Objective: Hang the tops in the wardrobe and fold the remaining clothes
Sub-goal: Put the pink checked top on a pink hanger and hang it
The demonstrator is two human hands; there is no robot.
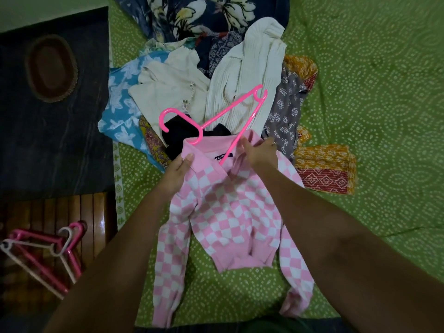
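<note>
A pink-and-white checked top (225, 212) lies front-up on the green bedspread (360, 116), collar away from me. A pink plastic hanger (230, 114) sticks out of its neck opening, one end inside the collar, the hook pointing left. My left hand (177, 171) grips the left side of the collar. My right hand (260, 152) pinches the right side of the collar next to the hanger's arm. Behind the top is a heap of clothes: a cream ribbed top (245, 75), a cream frilled top (168, 85), a black garment (177, 133) and a grey printed one (286, 111).
A blue floral garment (120, 109) and a navy flowered cloth (204, 13) lie at the back. Orange patterned fabric (324, 169) sits to the right. Spare pink and white hangers (45, 253) lie on a wooden surface at lower left. An oval mat (51, 68) is on the dark floor.
</note>
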